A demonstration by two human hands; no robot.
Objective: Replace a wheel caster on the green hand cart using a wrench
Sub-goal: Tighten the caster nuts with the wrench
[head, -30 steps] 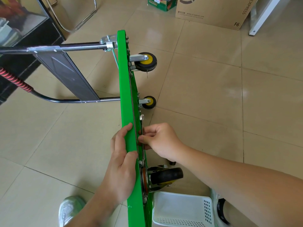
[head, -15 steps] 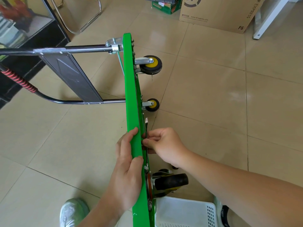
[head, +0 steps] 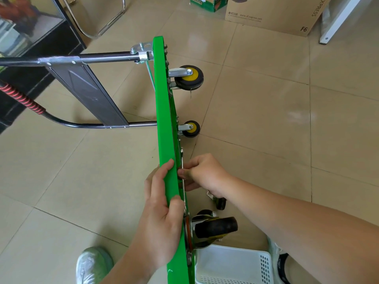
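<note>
The green hand cart (head: 164, 111) stands on its long edge on the tiled floor, underside facing right. My left hand (head: 162, 218) wraps over its upper edge. My right hand (head: 203, 173) pinches a thin metal wrench (head: 182, 160) held flat against the underside. Two yellow-hubbed casters (head: 189, 77) (head: 190, 129) stick out further along the deck. A large black caster (head: 213, 228) is mounted near me. Below my right wrist, a loose small caster (head: 219, 201) lies on the floor.
A white plastic basket (head: 231, 265) sits on the floor at the cart's near end, between my shoes (head: 93, 263). The folded black handle (head: 82, 89) extends left. A cardboard box (head: 272, 15), chair legs (head: 102, 21) and a black cabinet (head: 30, 44) stand further off.
The view has shifted slightly, so the cart sits further right and lower in frame. My right hand has edged a little along the underside with the wrench. My left hand keeps its hold.
</note>
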